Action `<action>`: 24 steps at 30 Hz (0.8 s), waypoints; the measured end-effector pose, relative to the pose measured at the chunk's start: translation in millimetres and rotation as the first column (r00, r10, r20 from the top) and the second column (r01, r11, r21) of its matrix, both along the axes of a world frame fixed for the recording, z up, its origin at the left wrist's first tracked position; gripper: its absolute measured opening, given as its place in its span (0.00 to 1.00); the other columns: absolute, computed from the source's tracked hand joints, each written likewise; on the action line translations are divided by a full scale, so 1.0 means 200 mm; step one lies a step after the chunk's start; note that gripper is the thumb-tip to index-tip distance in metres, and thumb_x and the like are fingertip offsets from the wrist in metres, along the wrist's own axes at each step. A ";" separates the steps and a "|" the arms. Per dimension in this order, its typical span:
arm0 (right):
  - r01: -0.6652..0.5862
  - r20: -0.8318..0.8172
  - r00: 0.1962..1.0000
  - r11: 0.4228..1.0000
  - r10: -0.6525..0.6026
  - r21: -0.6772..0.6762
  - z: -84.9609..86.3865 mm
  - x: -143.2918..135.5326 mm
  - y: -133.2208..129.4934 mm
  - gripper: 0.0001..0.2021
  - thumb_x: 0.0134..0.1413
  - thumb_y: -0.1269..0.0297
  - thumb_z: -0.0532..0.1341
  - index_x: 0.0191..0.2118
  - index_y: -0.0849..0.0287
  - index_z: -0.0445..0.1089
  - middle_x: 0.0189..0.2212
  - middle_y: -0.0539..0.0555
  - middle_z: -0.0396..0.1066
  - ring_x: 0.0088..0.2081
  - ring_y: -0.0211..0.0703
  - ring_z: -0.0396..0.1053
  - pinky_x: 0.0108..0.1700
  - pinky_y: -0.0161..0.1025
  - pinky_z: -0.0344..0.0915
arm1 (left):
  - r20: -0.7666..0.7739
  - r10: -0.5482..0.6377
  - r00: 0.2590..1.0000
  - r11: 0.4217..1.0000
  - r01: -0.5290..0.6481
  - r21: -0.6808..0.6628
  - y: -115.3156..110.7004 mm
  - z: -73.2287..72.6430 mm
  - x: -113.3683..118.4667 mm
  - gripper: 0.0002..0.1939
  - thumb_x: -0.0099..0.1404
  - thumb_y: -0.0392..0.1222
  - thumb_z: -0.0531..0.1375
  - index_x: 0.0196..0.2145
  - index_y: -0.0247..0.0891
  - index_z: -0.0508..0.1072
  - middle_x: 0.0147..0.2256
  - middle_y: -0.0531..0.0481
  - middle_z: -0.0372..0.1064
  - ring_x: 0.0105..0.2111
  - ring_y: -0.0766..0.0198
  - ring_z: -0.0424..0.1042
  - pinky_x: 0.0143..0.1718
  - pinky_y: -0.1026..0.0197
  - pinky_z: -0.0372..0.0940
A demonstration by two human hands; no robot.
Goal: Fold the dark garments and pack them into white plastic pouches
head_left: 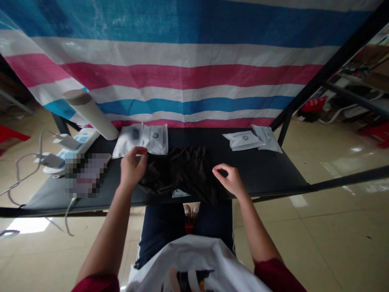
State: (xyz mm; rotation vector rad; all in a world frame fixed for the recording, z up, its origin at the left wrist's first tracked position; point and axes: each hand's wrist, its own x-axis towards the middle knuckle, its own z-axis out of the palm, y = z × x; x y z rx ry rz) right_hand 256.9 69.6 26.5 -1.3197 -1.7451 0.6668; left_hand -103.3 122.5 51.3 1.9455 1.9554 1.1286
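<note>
A crumpled piece of thin black cloth (pixel 182 168) lies spread at the front middle of the black table, partly hanging over its front edge. My left hand (pixel 132 167) is over its upper left corner, fingers bent and thumb apart, with nothing visible between them. At the cloth's right edge, thumb and forefinger of my right hand (pixel 229 177) meet in a pinch on what looks like its border. Beneath the cloth's lower edge, part of a white packet or label (pixel 180 193) peeks out.
Several white plastic packets, two left (pixel 155 139) and two right (pixel 246 140), lie at the back of the table (pixel 273 174). Left stand a pale bottle (pixel 94 115), a power strip (pixel 82 142) with chargers and a blurred phone (pixel 91 174). A striped sheet (pixel 182 77) hangs behind.
</note>
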 end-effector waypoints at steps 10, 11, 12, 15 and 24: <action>0.054 0.524 0.852 0.997 -0.021 -0.047 -0.26 -0.22 0.04 0.53 0.45 0.38 0.64 0.69 0.68 0.47 0.67 0.70 0.48 0.69 0.61 0.45 0.67 0.60 0.43 | -0.461 -0.211 0.862 0.944 0.058 -0.323 -0.24 -0.22 0.35 0.43 0.55 0.67 0.61 0.62 0.41 0.62 0.64 0.36 0.56 0.62 0.33 0.53 0.57 0.28 0.51; 0.055 0.541 0.841 0.997 -0.016 -0.056 -0.27 -0.20 0.03 0.57 0.43 0.36 0.64 0.69 0.68 0.44 0.68 0.70 0.46 0.69 0.61 0.44 0.67 0.62 0.40 | -0.463 -0.197 0.864 0.946 0.043 -0.322 -0.25 -0.25 0.33 0.48 0.53 0.71 0.60 0.64 0.43 0.59 0.66 0.36 0.51 0.64 0.29 0.48 0.57 0.24 0.47; 0.057 0.551 0.834 0.996 -0.013 -0.063 -0.28 -0.18 0.01 0.59 0.41 0.33 0.64 0.70 0.68 0.42 0.68 0.70 0.44 0.69 0.62 0.43 0.67 0.63 0.39 | -0.459 -0.197 0.867 0.945 0.042 -0.325 -0.26 -0.28 0.31 0.51 0.51 0.73 0.60 0.66 0.44 0.56 0.67 0.37 0.47 0.65 0.27 0.44 0.57 0.21 0.44; 0.054 0.557 0.830 0.996 -0.006 -0.071 -0.28 -0.14 -0.01 0.62 0.38 0.30 0.63 0.70 0.67 0.41 0.69 0.70 0.43 0.69 0.63 0.42 0.67 0.63 0.38 | -0.447 -0.228 0.865 0.941 0.077 -0.330 -0.26 -0.32 0.26 0.55 0.49 0.75 0.60 0.67 0.47 0.53 0.69 0.39 0.42 0.66 0.24 0.37 0.57 0.21 0.40; 0.093 0.550 0.833 0.995 -0.052 -0.048 -0.30 -0.14 0.01 0.58 0.42 0.30 0.60 0.70 0.67 0.45 0.68 0.68 0.45 0.69 0.61 0.42 0.67 0.61 0.39 | -0.438 -0.225 0.870 0.949 0.094 -0.301 -0.22 -0.35 0.29 0.53 0.51 0.75 0.58 0.67 0.47 0.54 0.69 0.39 0.43 0.66 0.23 0.38 0.57 0.21 0.39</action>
